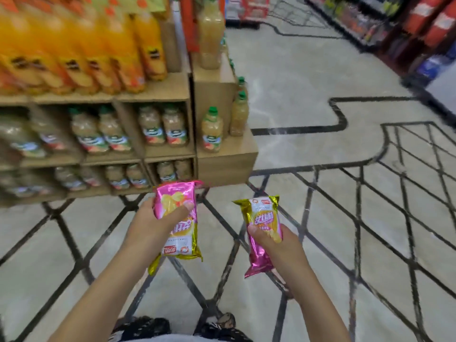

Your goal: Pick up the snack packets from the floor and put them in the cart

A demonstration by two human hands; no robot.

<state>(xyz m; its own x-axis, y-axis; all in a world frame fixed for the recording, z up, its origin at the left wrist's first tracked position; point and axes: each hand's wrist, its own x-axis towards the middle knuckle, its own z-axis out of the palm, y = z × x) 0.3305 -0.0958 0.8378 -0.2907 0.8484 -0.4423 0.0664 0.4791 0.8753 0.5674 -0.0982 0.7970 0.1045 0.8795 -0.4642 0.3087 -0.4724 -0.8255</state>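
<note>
- Left hand (149, 219): the fingers are curling behind the left packet (181, 239) and the thumb is lying across its face, gripping the pink upper half.
- Left packet: pink above and gold below, it is hanging in the lower centre of the frame, off the floor (320, 243).
- Right hand (283, 253): the thumb and fingers are pinching the right packet (265, 217) near its middle.
- Right packet: with its gold end pointing up and pink end down, it is sitting just right of centre, apart from the left packet and also off the floor.
- Floor: pale tile with dark lines is filling the lower and right frame.
- Shelf (227, 166): a wooden unit at upper left is carrying juice bottles (158, 129).
- Cart (288, 13): wire and blurred, it is standing at the top edge, well apart from both hands.
</note>
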